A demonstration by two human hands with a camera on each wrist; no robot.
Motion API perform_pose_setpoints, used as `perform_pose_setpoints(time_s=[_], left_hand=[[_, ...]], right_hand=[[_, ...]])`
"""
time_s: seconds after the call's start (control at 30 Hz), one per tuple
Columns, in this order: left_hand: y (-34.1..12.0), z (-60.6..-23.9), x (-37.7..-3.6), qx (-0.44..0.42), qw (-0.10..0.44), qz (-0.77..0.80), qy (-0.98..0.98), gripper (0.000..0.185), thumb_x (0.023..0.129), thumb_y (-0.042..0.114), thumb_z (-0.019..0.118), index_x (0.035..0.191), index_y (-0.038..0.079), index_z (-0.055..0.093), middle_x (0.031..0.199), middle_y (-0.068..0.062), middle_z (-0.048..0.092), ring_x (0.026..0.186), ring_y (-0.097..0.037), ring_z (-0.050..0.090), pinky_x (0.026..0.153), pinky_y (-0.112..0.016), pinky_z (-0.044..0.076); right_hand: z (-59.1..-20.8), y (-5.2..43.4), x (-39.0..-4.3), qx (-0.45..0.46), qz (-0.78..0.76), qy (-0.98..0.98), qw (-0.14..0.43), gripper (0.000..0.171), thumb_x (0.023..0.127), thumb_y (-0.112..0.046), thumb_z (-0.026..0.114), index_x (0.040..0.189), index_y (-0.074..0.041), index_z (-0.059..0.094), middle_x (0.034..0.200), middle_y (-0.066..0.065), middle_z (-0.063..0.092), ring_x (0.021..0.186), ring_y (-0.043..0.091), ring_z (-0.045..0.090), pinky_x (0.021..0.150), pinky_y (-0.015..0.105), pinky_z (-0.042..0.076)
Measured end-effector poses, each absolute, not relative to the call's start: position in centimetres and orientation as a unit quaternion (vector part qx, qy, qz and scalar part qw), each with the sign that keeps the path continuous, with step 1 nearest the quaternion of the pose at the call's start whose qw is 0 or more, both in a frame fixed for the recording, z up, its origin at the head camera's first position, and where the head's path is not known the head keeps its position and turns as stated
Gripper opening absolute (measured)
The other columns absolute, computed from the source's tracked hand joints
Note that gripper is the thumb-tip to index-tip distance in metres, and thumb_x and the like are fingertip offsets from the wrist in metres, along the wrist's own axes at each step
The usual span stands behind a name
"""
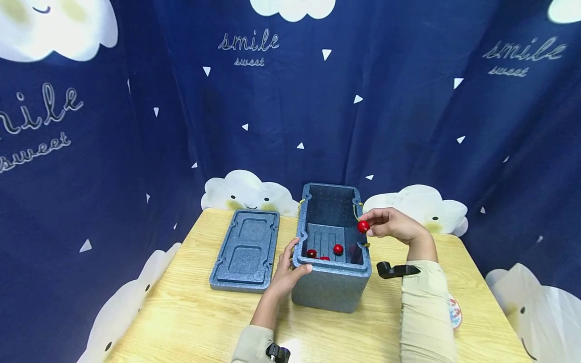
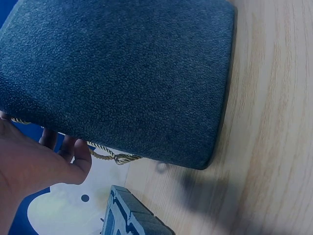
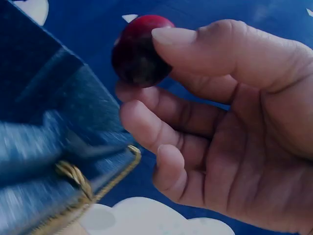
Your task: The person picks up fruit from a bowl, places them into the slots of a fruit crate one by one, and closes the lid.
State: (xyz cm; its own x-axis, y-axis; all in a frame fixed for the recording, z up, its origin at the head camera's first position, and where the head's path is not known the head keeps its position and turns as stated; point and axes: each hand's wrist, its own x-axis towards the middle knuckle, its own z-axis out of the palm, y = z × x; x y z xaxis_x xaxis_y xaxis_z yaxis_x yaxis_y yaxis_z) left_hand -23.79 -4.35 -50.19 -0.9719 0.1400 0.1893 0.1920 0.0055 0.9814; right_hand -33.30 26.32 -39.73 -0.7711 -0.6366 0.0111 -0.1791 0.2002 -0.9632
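Note:
My right hand (image 1: pixel 392 224) pinches a small shiny red ball (image 1: pixel 363 226) between thumb and fingertips, at the right rim of a blue-grey foam box (image 1: pixel 333 290). In the right wrist view the ball (image 3: pixel 142 51) is bright red on top and dark below, and the other fingers curl loosely beneath it. At the box's front left corner, my left hand (image 1: pixel 285 275) grips the rim, thumb over the front edge and fingers along the left side. Inside the box lie more red balls (image 1: pixel 338 249), partly hidden behind the front wall. The left wrist view shows the box's textured outer wall (image 2: pixel 127 78).
The box's lid (image 1: pixel 245 252) lies flat on the wooden table (image 1: pixel 181 312), left of the box. Yellow rope handles (image 3: pixel 76 176) hang at the box's sides. A round patterned item (image 1: pixel 455 312) is partly behind my right sleeve. A blue curtain (image 1: pixel 272 111) surrounds the table.

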Motion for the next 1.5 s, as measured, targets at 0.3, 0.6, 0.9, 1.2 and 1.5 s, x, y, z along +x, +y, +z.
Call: perform_pose_setpoints(time_s=[0.3,0.6,0.9,1.2,1.5], left_hand=[[-4.1,-53.0,-25.5,-0.121,0.038,-0.686,-0.716,0.078,0.075,0.019,0.07,0.142,0.022,0.032,0.124,-0.021,0.034,0.109,-0.029,0.041,0.088,-0.041,0.036],[-3.9,-53.5,-25.7,-0.141,0.06,-0.686,-0.711,0.078,0.074,0.025,0.071,0.141,0.023,0.033,0.122,-0.022,0.035,0.108,-0.03,0.04,0.087,-0.04,0.037],[-3.6,-53.4,-25.7,-0.113,0.028,-0.692,-0.712,0.08,0.072,0.026,0.073,0.141,0.027,0.035,0.126,-0.019,0.035,0.109,-0.029,0.041,0.09,-0.044,0.034],[-4.6,-49.1,-23.0,-0.103,-0.011,-0.703,-0.703,0.077,0.079,0.013,0.071,0.145,0.013,0.031,0.127,-0.021,0.038,0.104,-0.032,0.042,0.08,-0.037,0.04],[-7.2,-49.0,-20.9,-0.064,0.017,-0.688,-0.722,0.063,0.083,0.011,0.067,0.139,0.004,0.038,0.129,-0.03,0.041,0.112,-0.048,0.041,0.087,-0.051,0.039]], right_hand=[[-38.4,22.2,-35.7,-0.252,-0.505,0.765,0.31,0.041,0.077,0.004,0.064,0.115,0.013,0.052,0.086,0.009,0.061,0.069,0.014,0.051,0.06,0.026,0.044],[-38.5,19.2,-37.4,-0.232,-0.43,0.783,0.386,0.041,0.073,0.009,0.06,0.113,0.011,0.055,0.081,0.007,0.062,0.07,0.015,0.053,0.063,0.03,0.045],[-38.3,18.6,-36.4,-0.23,-0.424,0.8,0.357,0.039,0.074,0.005,0.064,0.113,0.009,0.057,0.079,0.006,0.062,0.066,0.013,0.052,0.058,0.028,0.042],[-38.6,18.3,-32.2,-0.274,-0.401,0.858,0.169,0.031,0.084,-0.011,0.066,0.11,0.004,0.061,0.087,0.007,0.062,0.073,0.018,0.052,0.064,0.037,0.046],[-41.2,17.4,-26.2,-0.213,-0.511,0.833,-0.025,0.028,0.083,-0.005,0.068,0.109,0.002,0.061,0.096,0.012,0.063,0.081,0.021,0.058,0.067,0.03,0.048]])
